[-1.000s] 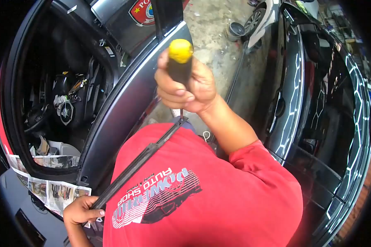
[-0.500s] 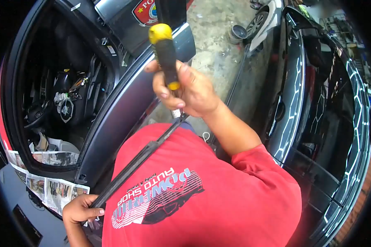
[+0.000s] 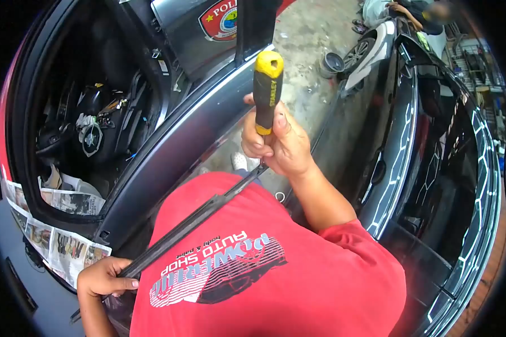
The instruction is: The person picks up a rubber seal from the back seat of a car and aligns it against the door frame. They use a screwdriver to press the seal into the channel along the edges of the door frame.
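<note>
My right hand (image 3: pixel 284 140) is closed round a Stanley screwdriver with a black and yellow handle (image 3: pixel 267 92). Its yellow butt end points up toward me, and the shank is hidden behind my fingers. A long, narrow black trim strip (image 3: pixel 202 212) runs slantwise across the front of my red shirt. Its upper end meets the fingers of my right hand, where the contact is partly covered. Lower down, my left hand (image 3: pixel 105 276) grips the other end, thumb on top. Beside the strip stands the dark grey car door (image 3: pixel 168 132), its window frame without visible glass.
Newspaper sheets (image 3: pixel 67 247) cover the car body beneath the opening at left. A second dark car (image 3: pixel 396 174) stands close on my right. On the concrete floor ahead is a bucket (image 3: pixel 331 63) by a wheel. Another person (image 3: pixel 427 17) is at the far right.
The view has shifted a little. The screwdriver handle now stands more upright and slightly farther right and lower. Both hands keep their hold, and the other person has come into view.
</note>
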Demonstrator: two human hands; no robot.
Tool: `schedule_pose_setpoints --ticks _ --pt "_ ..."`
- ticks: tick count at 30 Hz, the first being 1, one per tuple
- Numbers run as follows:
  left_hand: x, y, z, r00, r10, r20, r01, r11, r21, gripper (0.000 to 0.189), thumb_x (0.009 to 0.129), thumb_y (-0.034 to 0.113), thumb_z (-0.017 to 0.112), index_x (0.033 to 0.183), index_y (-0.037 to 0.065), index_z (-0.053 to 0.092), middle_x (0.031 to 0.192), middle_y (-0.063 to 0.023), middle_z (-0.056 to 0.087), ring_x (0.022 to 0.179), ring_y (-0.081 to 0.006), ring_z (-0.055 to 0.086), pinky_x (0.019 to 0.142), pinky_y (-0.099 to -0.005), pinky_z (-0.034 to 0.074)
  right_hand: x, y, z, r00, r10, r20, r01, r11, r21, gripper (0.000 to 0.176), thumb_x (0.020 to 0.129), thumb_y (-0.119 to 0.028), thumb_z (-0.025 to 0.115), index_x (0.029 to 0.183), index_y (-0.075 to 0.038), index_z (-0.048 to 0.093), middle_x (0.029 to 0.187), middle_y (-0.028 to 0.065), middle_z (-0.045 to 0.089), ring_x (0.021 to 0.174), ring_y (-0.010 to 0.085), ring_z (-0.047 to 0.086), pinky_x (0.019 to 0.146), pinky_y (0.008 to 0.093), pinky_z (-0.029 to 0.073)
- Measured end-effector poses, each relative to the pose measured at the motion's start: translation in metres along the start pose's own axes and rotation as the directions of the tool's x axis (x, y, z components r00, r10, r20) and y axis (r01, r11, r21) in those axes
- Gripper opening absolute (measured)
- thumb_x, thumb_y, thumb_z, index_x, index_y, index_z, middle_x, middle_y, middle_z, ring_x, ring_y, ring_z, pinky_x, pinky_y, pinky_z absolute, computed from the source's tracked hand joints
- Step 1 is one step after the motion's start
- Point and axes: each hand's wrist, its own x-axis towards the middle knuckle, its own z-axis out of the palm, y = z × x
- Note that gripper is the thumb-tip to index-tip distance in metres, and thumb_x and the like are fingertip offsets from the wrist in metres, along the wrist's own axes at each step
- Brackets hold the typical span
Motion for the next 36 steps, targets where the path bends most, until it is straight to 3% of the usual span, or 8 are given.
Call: schedule_pose_setpoints --ticks 4,12,16,18,24,31,33,36 --pt "0.003 -0.004 -0.001 1.0 0.008 0.015 -0.007 0.999 -0.033 0.027 0.097 0.009 0.082 0.12 -0.004 0.074 0.085 -0.0026 0.075 0.053 -0.0043 0.048 0.048 -0.024 0.035 0.0 0.005 0.003 0.999 -0.032 -0.008 0.031 0.992 -0.126 0.044 0.115 -0.053 0.05 0.139 -0.015 0.047 0.089 0.0055 0.054 0.062 0.0069 0.04 0.059 0.0258 0.036" --pt "0.004 -0.011 0.0 0.999 0.022 0.032 -0.02 0.997 -0.077 0.027 0.097 0.009 0.082 0.12 -0.003 0.074 0.084 -0.0031 0.074 0.053 -0.0038 0.048 0.049 -0.0233 0.034 0.001 0.007 -0.01 0.987 0.162 0.0 -0.162 0.984 0.075 0.053 0.116 -0.049 0.048 0.137 0.0 0.056 0.083 0.0054 0.057 0.059 0.0075 0.041 0.059 0.026 0.038" --pt "0.003 -0.008 0.004 1.0 0.009 0.017 -0.007 0.998 -0.066 0.028 0.097 0.01 0.082 0.12 -0.003 0.074 0.084 -0.0025 0.073 0.053 -0.0037 0.048 0.049 -0.0231 0.034 0.003 0.007 -0.008 0.992 0.098 0.08 -0.101 0.994 0.036 0.05 0.117 -0.047 0.047 0.136 -0.001 0.056 0.084 0.0061 0.059 0.06 0.0082 0.045 0.061 0.0259 0.04" --pt "0.003 -0.01 0.003 0.999 0.025 0.026 -0.023 0.997 -0.067 0.029 0.097 0.01 0.082 0.122 -0.003 0.073 0.083 -0.002 0.072 0.053 -0.0038 0.048 0.049 -0.023 0.034 0.002 0.009 -0.008 0.999 0.052 -0.003 -0.052 0.999 0.008 0.052 0.117 -0.047 0.046 0.138 0.0 0.055 0.084 0.0059 0.058 0.061 0.0088 0.045 0.062 0.0259 0.041" --pt "0.004 -0.015 0.002 0.999 0.028 0.026 -0.027 0.998 -0.058 0.031 0.097 0.011 0.083 0.123 -0.003 0.073 0.083 -0.0018 0.072 0.053 -0.0039 0.047 0.049 -0.0231 0.034 0.002 0.002 -0.007 0.983 0.182 0.036 -0.184 0.978 0.096 0.048 0.116 -0.042 0.053 0.139 -0.001 0.053 0.085 0.0049 0.055 0.062 0.009 0.043 0.062 0.0259 0.04" --pt "0.004 -0.015 0.003 0.998 0.036 0.043 -0.033 0.997 -0.069 0.03 0.098 0.01 0.082 0.123 -0.003 0.072 0.082 -0.001 0.07 0.054 -0.0039 0.047 0.05 -0.023 0.034 0.0 0.003 -0.013 0.988 0.14 0.07 -0.14 0.99 -0.012 0.055 0.115 -0.041 0.054 0.152 0.0 0.047 0.086 0.0047 0.055 0.065 0.0093 0.048 0.065 0.0265 0.043" --pt "0.003 -0.013 0.005 0.998 0.031 0.055 -0.026 0.996 -0.08 0.03 0.098 0.009 0.081 0.123 -0.003 0.072 0.081 -0.0002 0.068 0.054 -0.004 0.047 0.05 -0.0229 0.033 -0.001 -0.004 -0.011 0.967 0.216 0.136 -0.199 0.971 -0.13 0.056 0.115 -0.04 0.056 0.152 0.001 0.05 0.087 0.0043 0.055 0.069 0.0096 0.048 0.066 0.0258 0.042" --pt "0.004 -0.013 0.005 0.998 0.043 0.054 -0.04 0.997 -0.068 0.03 0.099 0.009 0.08 0.124 -0.004 0.071 0.08 0.0003 0.067 0.054 -0.004 0.046 0.05 -0.0229 0.033 0.0 0.002 -0.006 0.97 0.226 0.087 -0.223 0.974 -0.044 0.05 0.114 -0.038 0.058 0.145 0.001 0.059 0.087 0.0043 0.058 0.07 0.0098 0.05 0.066 0.0266 0.043"
